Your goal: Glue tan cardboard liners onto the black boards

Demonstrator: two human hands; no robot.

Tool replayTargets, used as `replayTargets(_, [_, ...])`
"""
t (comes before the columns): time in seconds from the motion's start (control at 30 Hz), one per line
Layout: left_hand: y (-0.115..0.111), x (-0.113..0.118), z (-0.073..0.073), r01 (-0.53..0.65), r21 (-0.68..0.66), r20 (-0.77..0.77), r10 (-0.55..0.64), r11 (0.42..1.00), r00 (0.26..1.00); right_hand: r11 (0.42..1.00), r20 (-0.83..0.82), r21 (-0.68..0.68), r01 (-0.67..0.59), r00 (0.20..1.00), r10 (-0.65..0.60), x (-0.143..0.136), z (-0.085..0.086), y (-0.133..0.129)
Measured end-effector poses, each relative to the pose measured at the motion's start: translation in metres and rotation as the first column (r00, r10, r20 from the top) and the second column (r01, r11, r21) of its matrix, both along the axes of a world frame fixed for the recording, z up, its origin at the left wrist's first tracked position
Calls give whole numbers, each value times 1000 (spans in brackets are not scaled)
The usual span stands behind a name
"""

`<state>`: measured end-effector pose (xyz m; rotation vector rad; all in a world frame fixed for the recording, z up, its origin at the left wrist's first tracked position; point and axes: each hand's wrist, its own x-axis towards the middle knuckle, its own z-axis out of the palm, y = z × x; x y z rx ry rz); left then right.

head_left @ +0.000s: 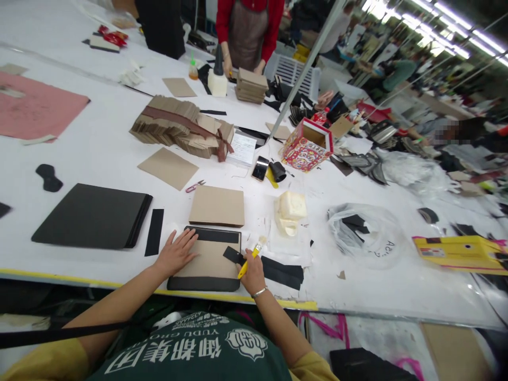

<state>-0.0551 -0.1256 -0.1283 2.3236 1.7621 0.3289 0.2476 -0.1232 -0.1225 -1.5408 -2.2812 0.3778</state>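
Observation:
A tan board (210,262) with black material along its top and bottom edges lies in front of me. My left hand (177,253) rests on its left side, fingers stretched out and apart. My right hand (252,271) is closed around a yellow-handled brush (249,262), bristles pointing up and away. A short black strip (232,255) lies over the board's right part and reaches to my right fingers; whether they grip it too I cannot tell. More black strips (282,271) are beside that hand. Behind the board sits a stack of tan boards (217,205).
A cream glue-smeared container (291,209) stands right of the board stack. Black sheets (91,216) and a black strip (154,232) lie left. Snips (195,186), a phone (260,168) and a red patterned box (307,145) are farther back. Across the table a person (250,32) handles boards.

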Motion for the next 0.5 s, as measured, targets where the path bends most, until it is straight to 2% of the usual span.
replayTargets(0.1, [-10, -29, 7, -173, 67, 58, 169, 983, 984, 999, -39, -35, 29, 999, -31, 6, -10, -6])
replayTargets(0.17, [-13, -61, 13, -359, 102, 79, 352, 928, 933, 995, -76, -29, 95, 992, -97, 5, -18, -4])
replayTargets(0.2, [-13, -81, 16, -462, 115, 76, 456, 879, 887, 992, -86, -15, 129, 988, -129, 6, -21, -1])
replayTargets(0.27, [-13, -127, 23, -664, 130, 36, 666, 736, 745, 986, -90, 7, 169, 982, -168, 15, -24, 10])
replayTargets(0.33, [-12, -174, 31, -823, 120, -33, 831, 555, 556, 974, -34, 7, 225, 974, -225, 30, -23, 23])
replayTargets(0.4, [-10, -216, 36, -918, 58, -109, 917, 392, 384, 964, 72, 29, 263, 962, -264, 49, -18, 35])
replayTargets(0.43, [-9, -233, 38, -945, 8, -145, 935, 327, 323, 962, 136, 58, 267, 953, -272, 56, -14, 40])
replayTargets(0.5, [-7, -260, 39, -961, -125, -202, 942, 247, 268, 961, 240, 140, 238, 934, -266, 65, -6, 47])
